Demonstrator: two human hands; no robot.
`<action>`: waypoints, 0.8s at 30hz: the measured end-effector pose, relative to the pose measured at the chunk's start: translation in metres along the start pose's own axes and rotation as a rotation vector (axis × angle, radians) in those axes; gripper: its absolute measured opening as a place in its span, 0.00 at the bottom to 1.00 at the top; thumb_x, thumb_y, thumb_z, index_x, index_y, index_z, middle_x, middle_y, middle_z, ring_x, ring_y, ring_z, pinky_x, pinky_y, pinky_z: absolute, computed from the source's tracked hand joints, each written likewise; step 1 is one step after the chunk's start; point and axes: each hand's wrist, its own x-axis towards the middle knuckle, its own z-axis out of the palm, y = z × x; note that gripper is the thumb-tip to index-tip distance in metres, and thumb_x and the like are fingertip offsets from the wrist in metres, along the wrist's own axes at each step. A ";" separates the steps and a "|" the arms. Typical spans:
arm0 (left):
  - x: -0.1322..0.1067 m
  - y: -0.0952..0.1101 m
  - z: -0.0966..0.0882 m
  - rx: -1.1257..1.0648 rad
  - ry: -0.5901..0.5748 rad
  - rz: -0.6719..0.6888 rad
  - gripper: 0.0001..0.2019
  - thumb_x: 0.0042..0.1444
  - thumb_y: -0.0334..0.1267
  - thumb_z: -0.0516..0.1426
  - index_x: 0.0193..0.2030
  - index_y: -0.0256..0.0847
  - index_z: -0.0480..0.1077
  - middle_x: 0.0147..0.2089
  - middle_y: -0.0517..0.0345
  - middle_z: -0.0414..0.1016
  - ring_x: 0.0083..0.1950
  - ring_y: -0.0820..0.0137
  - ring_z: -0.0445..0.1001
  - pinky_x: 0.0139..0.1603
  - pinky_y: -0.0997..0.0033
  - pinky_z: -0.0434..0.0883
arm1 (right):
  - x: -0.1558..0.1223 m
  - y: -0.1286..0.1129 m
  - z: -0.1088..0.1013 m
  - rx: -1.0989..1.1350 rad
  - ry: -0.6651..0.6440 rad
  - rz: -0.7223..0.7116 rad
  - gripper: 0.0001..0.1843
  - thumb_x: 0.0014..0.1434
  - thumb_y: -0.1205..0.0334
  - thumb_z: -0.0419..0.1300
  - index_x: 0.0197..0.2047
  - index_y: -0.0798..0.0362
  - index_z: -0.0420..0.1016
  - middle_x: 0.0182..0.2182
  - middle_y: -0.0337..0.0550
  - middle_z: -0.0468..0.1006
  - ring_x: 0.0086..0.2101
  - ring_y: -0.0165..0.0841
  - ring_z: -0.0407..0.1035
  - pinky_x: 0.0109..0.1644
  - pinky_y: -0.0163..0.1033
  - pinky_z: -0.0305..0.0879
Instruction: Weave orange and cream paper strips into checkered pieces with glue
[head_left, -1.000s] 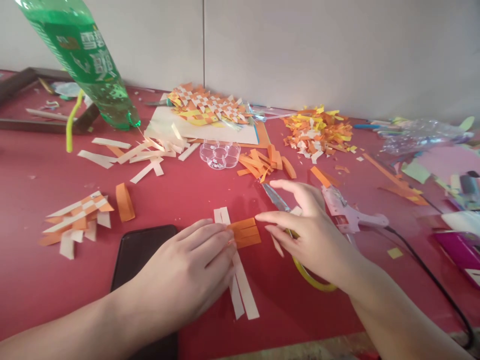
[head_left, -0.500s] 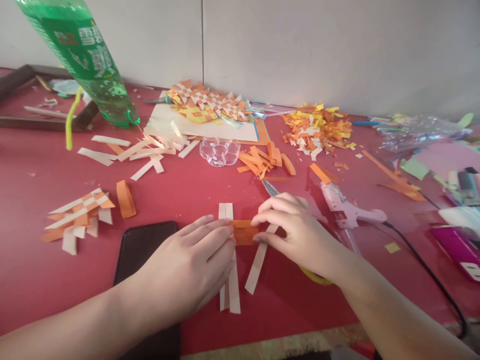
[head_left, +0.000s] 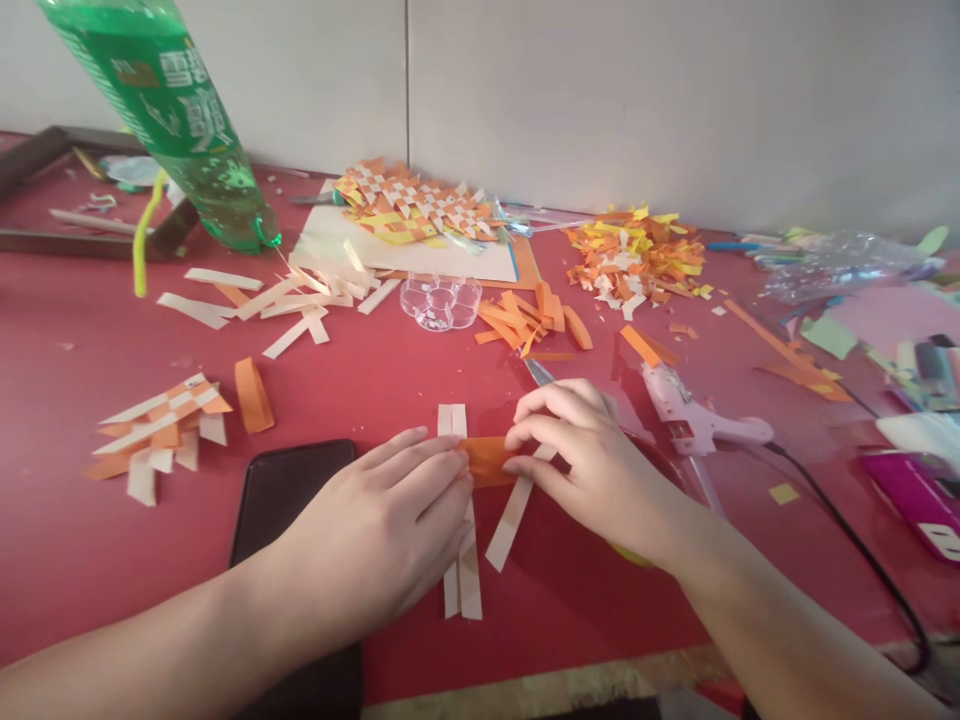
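My left hand (head_left: 390, 535) lies flat with its fingers stretched out, pressing down on two upright cream paper strips (head_left: 462, 580) and the left end of some orange strips (head_left: 487, 462) woven across them. My right hand (head_left: 589, 455) is pinched on a third cream strip (head_left: 510, 520), which hangs slanted at the right end of the orange strips. All of this rests on the red table (head_left: 375, 390).
A black phone (head_left: 281, 480) lies under my left wrist. A woven paper piece (head_left: 157, 435) sits at left, a green bottle (head_left: 172, 110) at back left, a glue gun (head_left: 701, 425) and its cord at right. Loose strips, scraps (head_left: 637, 260) and a clear dish (head_left: 441, 302) lie behind.
My right hand moved left from the scissors, took a cream strip and brought it to the orange strips. The left hand stayed pressing on the weave.
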 end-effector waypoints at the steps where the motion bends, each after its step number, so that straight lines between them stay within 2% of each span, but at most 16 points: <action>1: 0.000 0.000 0.000 0.001 -0.001 -0.001 0.12 0.63 0.29 0.53 0.40 0.32 0.78 0.41 0.47 0.80 0.45 0.57 0.81 0.52 0.49 0.79 | 0.000 -0.001 0.000 0.008 -0.004 0.007 0.04 0.63 0.64 0.61 0.35 0.50 0.72 0.42 0.42 0.73 0.47 0.38 0.62 0.53 0.49 0.59; 7: 0.001 0.001 0.000 0.005 0.017 0.001 0.12 0.64 0.29 0.53 0.39 0.32 0.78 0.41 0.47 0.80 0.43 0.57 0.81 0.50 0.49 0.80 | -0.001 -0.005 -0.002 0.046 0.009 0.003 0.05 0.63 0.67 0.59 0.35 0.50 0.69 0.40 0.42 0.75 0.46 0.38 0.63 0.51 0.47 0.61; 10: 0.002 0.001 -0.001 0.009 0.013 0.007 0.12 0.64 0.30 0.53 0.37 0.33 0.78 0.40 0.47 0.81 0.43 0.56 0.80 0.45 0.51 0.82 | 0.000 -0.007 -0.003 0.067 0.047 -0.021 0.04 0.63 0.67 0.59 0.35 0.49 0.69 0.37 0.41 0.76 0.45 0.38 0.65 0.50 0.47 0.61; 13: 0.002 0.001 0.000 0.020 -0.014 0.021 0.13 0.64 0.29 0.52 0.34 0.34 0.78 0.38 0.47 0.81 0.42 0.56 0.80 0.41 0.52 0.83 | 0.001 -0.011 -0.002 0.107 0.060 -0.005 0.05 0.63 0.68 0.57 0.37 0.48 0.70 0.35 0.40 0.75 0.40 0.34 0.68 0.51 0.46 0.62; 17: 0.001 0.001 0.000 0.025 -0.020 0.020 0.13 0.64 0.30 0.52 0.33 0.34 0.77 0.38 0.47 0.81 0.41 0.56 0.80 0.40 0.51 0.83 | 0.002 -0.013 0.001 0.147 0.051 0.025 0.05 0.61 0.68 0.59 0.38 0.48 0.70 0.36 0.38 0.75 0.33 0.30 0.68 0.50 0.46 0.61; 24: 0.000 0.000 0.000 0.031 -0.014 0.010 0.11 0.62 0.26 0.54 0.41 0.31 0.78 0.41 0.46 0.81 0.43 0.56 0.80 0.42 0.52 0.82 | -0.001 -0.005 0.005 -0.055 -0.029 0.065 0.07 0.61 0.58 0.64 0.37 0.49 0.70 0.41 0.42 0.73 0.45 0.40 0.62 0.50 0.50 0.58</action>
